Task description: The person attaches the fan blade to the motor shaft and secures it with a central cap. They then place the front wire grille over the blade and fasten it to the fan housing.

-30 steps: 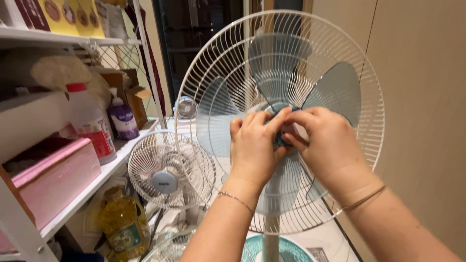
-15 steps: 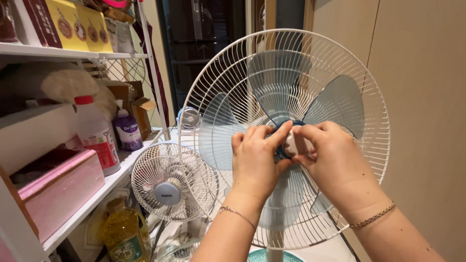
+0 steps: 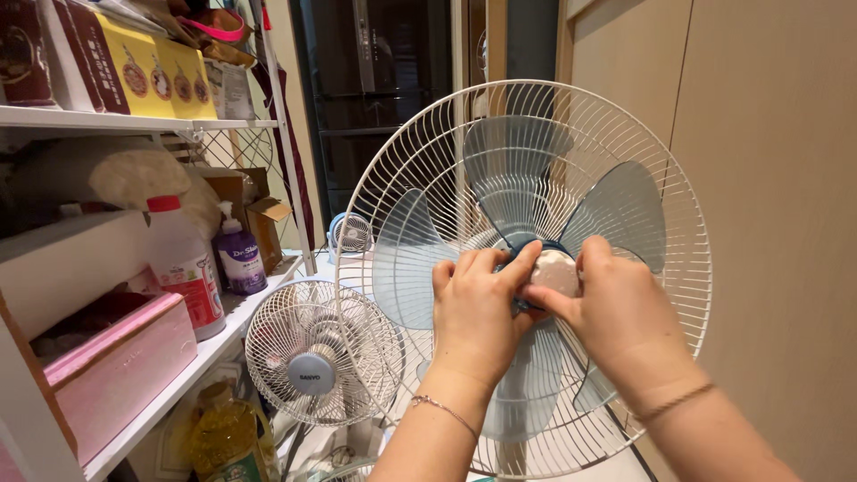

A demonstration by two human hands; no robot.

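Note:
A tall stand fan faces me, its white wire guard (image 3: pixel 571 116) open at the front and its pale blue blades (image 3: pixel 513 170) exposed. Both hands meet at the hub. My left hand (image 3: pixel 478 312) pinches the dark blue hub piece from the left. My right hand (image 3: pixel 616 312) wraps its fingers around the round whitish cap (image 3: pixel 555 270) at the blade centre. Thin bracelets circle both wrists. The fan's pole and base are mostly hidden behind my arms.
A smaller white fan (image 3: pixel 317 357) stands low on the left. White shelves (image 3: pixel 134 120) hold a red-capped bottle (image 3: pixel 183 263), a purple pump bottle (image 3: pixel 239 254), a pink box (image 3: pixel 116 366) and cartons. A yellow oil bottle (image 3: pixel 223 437) sits below. A beige wall (image 3: pixel 777 223) closes the right.
The view has tilted up, so the fan sits lower in frame. My right fingers have shifted around the whitish cap, which now shows more between my hands.

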